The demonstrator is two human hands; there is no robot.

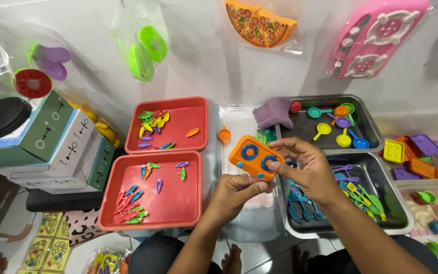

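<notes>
Presently both hands grip the orange toy stove [255, 158] above the clear tray [239, 127], left hand [236, 195] underneath, right hand [307, 165] pinching its edge, apparently fitting a part; the next move calls for steady alignment.

Free room lay above the clear plastic bin [239, 127], between the two red trays [178, 152] to its left and the two steel trays [371, 152] to its right; stacked boxes [62, 147] blocked the far-left side.
</notes>
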